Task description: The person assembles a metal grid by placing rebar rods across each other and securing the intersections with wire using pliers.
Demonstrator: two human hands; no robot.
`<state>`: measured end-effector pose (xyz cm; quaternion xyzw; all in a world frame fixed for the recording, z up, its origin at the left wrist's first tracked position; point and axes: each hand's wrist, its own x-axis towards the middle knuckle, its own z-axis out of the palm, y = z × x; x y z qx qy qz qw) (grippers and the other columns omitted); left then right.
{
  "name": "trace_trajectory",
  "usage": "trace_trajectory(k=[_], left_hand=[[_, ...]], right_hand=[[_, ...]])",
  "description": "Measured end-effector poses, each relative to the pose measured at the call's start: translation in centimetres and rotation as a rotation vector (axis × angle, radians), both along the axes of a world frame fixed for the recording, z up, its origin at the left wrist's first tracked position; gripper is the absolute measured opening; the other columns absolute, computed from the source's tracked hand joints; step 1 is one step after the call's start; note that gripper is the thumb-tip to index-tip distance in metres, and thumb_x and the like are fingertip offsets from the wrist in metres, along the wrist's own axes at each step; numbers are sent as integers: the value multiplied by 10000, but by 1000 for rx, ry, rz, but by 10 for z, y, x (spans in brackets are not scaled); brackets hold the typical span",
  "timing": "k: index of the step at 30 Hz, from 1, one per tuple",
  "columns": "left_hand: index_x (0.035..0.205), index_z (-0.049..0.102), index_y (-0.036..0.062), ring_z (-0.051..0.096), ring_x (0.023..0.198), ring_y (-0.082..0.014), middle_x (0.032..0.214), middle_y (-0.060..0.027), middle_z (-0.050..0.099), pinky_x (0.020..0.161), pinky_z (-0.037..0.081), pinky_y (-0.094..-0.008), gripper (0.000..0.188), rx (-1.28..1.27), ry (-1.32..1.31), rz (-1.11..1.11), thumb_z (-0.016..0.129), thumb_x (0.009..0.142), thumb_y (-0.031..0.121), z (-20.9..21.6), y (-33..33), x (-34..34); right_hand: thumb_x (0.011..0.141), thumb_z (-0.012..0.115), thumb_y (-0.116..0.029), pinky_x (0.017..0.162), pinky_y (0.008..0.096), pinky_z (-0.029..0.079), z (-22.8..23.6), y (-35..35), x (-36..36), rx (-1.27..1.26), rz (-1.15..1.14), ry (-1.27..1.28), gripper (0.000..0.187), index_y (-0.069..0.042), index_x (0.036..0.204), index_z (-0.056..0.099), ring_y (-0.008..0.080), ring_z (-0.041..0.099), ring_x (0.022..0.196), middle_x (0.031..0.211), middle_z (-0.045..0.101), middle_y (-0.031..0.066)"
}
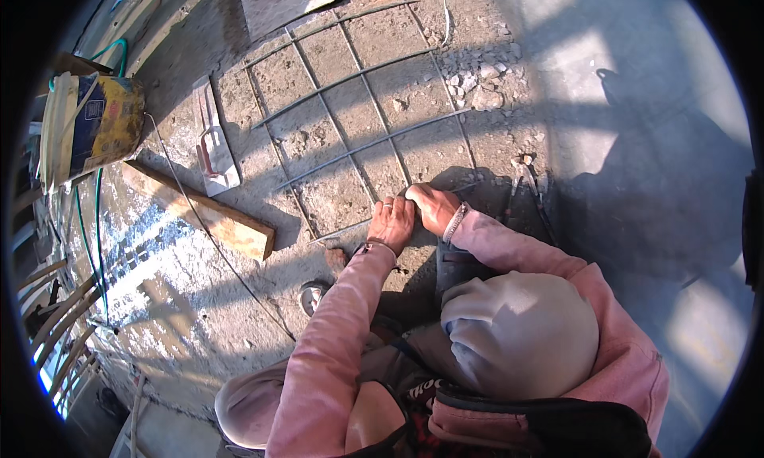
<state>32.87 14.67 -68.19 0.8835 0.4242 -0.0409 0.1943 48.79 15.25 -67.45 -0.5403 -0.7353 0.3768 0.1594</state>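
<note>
A grid of thin steel rebar [321, 89] lies on rough, dusty ground in front of me. At its near edge my left hand [391, 222] is closed, fingers curled down on a bar near a crossing. Right beside it my right hand [434, 209] is also closed on the same spot, thumb and fingers pressed together. The fingertips are partly hidden, so any tie wire between them does not show. Dark-handled pincers [535, 189] lie on the ground to the right of my right hand.
A steel trowel [215, 144] and a wooden beam [203, 211] lie left of the grid. Beyond them stands a stained bucket [99, 124]. A thin rod [211, 229] crosses the beam. Broken stones [487, 92] are heaped by the grid's right side.
</note>
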Motion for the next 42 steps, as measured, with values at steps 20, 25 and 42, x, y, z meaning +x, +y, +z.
trace_trajectory(k=[20, 25, 42], left_hand=[[953, 578, 111, 548, 981, -284, 977, -87, 593, 866, 418, -403, 133, -197, -393, 116, 585, 821, 129, -21, 13, -19], [946, 577, 120, 542, 993, -278, 975, -92, 594, 863, 409, -391, 109, -198, -410, 176, 534, 847, 135, -21, 11, -16], [951, 562, 70, 598, 823, -397, 860, -180, 632, 721, 455, -482, 155, -350, -458, 695, 512, 868, 191, -7, 6, 22]], right_hand=[[790, 520, -21, 777, 464, 487, -11, -6, 9, -17, -107, 118, 392, -101, 1169, 458, 402, 588, 926, 1012, 618, 181], [789, 527, -23, 731, 467, 492, -13, -8, 7, 8, -135, 122, 333, -110, 1108, 487, 407, 599, 862, 936, 630, 180], [788, 540, -16, 686, 469, 485, -5, -11, 11, -1, -83, 100, 201, -82, 975, 504, 404, 595, 851, 924, 615, 173]])
